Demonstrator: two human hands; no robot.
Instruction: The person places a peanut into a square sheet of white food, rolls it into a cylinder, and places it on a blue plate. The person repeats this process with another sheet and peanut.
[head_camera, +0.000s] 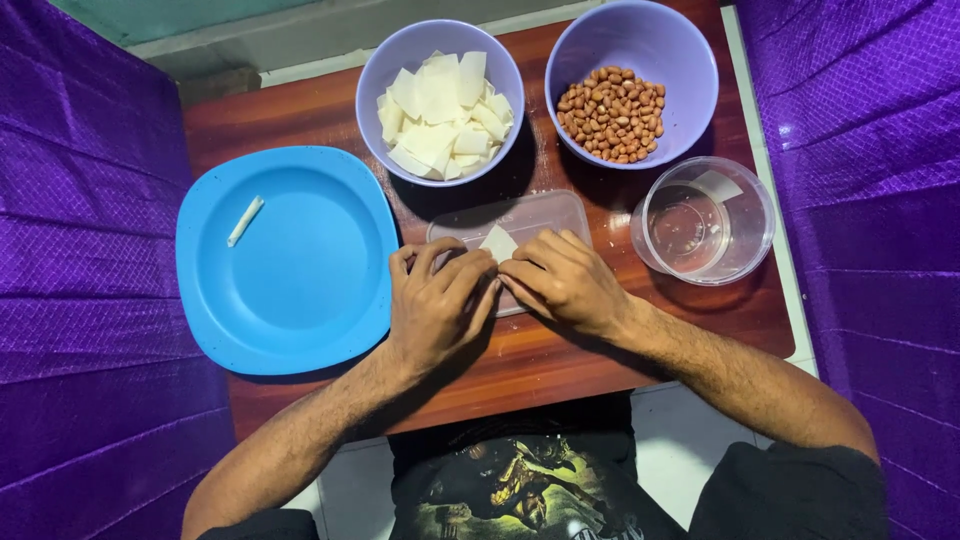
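Note:
My left hand (437, 305) and my right hand (562, 282) meet over a clear plastic lid (545, 212) on the wooden table (300, 115). Together their fingertips pinch a small white wrapper sheet (497, 243), whose upper corner sticks up between them. What lies inside the fold is hidden by my fingers. A lilac bowl (385, 75) of white wrapper squares stands just beyond the lid. To its right a second lilac bowl (680, 60) holds peanuts (612, 114).
A blue plate (300, 290) at the left carries one thin white roll (245, 221). A clear round container (745, 245) with a little liquid stands at the right. Purple cloth walls close in both sides.

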